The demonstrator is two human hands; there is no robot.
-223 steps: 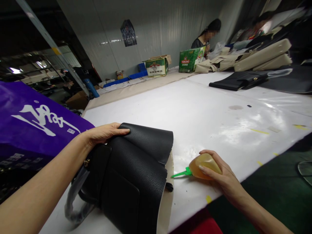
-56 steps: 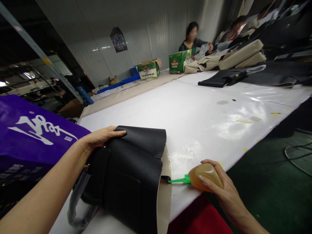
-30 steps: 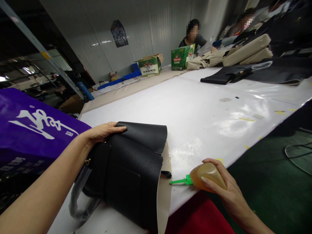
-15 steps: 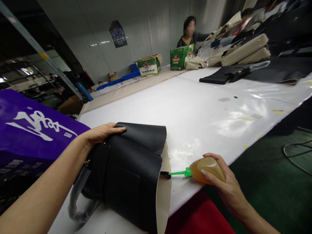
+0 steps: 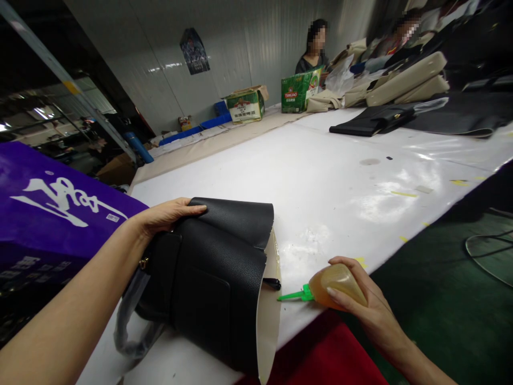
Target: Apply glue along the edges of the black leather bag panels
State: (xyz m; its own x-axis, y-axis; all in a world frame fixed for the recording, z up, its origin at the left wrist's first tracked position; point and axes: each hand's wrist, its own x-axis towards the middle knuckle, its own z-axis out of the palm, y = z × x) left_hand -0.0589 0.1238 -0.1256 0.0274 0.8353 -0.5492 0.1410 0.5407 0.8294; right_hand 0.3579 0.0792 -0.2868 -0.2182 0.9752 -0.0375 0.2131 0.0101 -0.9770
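Observation:
A black leather bag [image 5: 216, 267] lies on its side on the white table [image 5: 320, 182], its open cream-lined end facing right. My left hand [image 5: 166, 216] rests flat on the bag's upper edge, fingers stretched out and pressing it down. My right hand [image 5: 360, 307] is wrapped round an amber squeeze bottle [image 5: 334, 280] with a green nozzle [image 5: 292, 295]. The nozzle tip points left and sits just short of the bag's cream edge, beside a small black tab [image 5: 272, 282].
A purple bag with white lettering [image 5: 52, 214] stands at the left. Black and beige leather pieces [image 5: 377, 120] lie at the far right. Two cardboard boxes [image 5: 246, 104] stand at the far end, where two other people sit. Green floor with a cable is at the right.
The green nozzle has drawn back a little from the bag's open edge, which it touched half a second ago. My left hand stays on the bag.

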